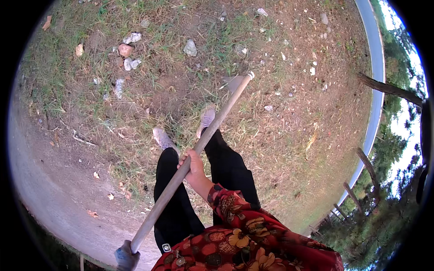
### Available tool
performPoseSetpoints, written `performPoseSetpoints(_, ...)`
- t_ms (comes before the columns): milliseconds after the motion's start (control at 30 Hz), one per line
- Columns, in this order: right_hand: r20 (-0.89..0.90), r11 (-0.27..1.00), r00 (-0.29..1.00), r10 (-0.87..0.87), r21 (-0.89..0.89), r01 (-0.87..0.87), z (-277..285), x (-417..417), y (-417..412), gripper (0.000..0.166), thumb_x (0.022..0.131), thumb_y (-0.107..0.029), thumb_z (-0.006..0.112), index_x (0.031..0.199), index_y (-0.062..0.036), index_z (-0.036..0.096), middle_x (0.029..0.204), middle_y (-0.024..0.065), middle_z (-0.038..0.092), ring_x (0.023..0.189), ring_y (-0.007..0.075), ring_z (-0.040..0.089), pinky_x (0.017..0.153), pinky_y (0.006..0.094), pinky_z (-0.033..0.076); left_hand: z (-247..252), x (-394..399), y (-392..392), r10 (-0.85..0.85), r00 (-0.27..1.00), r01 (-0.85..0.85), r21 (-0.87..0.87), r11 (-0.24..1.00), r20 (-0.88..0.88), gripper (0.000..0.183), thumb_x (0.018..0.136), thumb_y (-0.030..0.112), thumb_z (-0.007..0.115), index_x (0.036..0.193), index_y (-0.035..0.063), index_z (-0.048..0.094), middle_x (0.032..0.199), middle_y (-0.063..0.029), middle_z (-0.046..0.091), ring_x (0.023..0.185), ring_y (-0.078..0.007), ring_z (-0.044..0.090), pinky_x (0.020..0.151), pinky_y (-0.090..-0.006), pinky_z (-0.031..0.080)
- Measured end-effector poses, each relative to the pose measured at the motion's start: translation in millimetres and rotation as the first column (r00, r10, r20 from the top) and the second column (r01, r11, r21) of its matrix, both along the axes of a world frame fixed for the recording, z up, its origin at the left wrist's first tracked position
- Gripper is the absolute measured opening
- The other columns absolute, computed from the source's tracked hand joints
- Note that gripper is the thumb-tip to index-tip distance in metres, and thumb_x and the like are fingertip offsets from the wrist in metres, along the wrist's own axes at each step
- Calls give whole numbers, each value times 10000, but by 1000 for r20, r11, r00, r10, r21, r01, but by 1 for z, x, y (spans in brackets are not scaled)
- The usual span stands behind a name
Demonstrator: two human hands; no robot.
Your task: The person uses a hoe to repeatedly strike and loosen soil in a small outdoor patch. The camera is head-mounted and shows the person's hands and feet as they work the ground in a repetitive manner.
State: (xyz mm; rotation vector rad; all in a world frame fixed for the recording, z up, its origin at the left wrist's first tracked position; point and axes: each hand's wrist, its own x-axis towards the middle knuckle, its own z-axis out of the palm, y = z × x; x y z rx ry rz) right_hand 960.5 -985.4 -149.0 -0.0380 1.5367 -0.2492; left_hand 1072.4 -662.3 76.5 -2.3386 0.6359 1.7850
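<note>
A long wooden handle point(166, 194) runs slantwise from the lower left to the upper middle. At its far end is a flat metal blade point(233, 83), blurred, like a hoe's, near the grassy ground beyond the feet. My right hand point(193, 164) is bare and wraps around the handle's middle, in front of my legs. My left hand point(127, 255), in a grey and blue glove, is closed around the near end of the handle at the bottom left.
My shoes point(163, 138) stand on dry grass. Pale rocks point(190, 48) and a reddish rock point(125, 50) lie ahead. A bare dirt strip point(67, 203) borders the grass at left. Tree trunks point(390, 88) and a pale paved strip point(377, 61) are at right.
</note>
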Motion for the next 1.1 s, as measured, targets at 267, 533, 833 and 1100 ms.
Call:
performPoseSetpoints(267, 68, 927, 991, -113, -351, 130, 2, -40, -196, 250, 771, -252, 635, 812, -140, 415, 632, 7, 437, 506, 127, 436, 471, 289, 413, -109, -42, -160, -5, 986, 59, -319, 946, 166, 297, 641, 102, 659, 875, 88, 477, 705, -126, 567, 668, -332, 576, 608, -433, 446)
performPoseSetpoints(533, -28, 784, 997, -77, -619, 43, 20, -73, -332, 207, 812, -175, 578, 804, -89, 391, 628, 4, 438, 489, 93, 426, 436, 251, 407, -112, -58, -328, 17, 1000, -6, -533, 846, 15, 271, 713, 148, 615, 925, 68, 467, 772, -149, 570, 700, -354, 576, 611, -436, 456)
performPoseSetpoints(833, 23, 999, 999, -44, -31, 44, 4, -60, -107, 221, 753, -102, 622, 863, -123, 432, 665, 21, 434, 522, 158, 465, 491, 340, 440, -35, -53, -116, 22, 997, -19, -48, 999, 70, 286, 617, 102, 631, 854, 92, 470, 655, -152, 570, 611, -365, 575, 555, -456, 453)
performPoseSetpoints(1100, 83, 972, 996, -29, -229, 48, 12, -17, -198, 221, 753, -144, 617, 820, -118, 409, 631, 13, 416, 491, 142, 429, 451, 310, 415, -104, -64, -176, 146, 964, -84, -267, 960, 222, 226, 657, 110, 633, 822, 78, 482, 717, -140, 577, 659, -333, 585, 585, -446, 453)
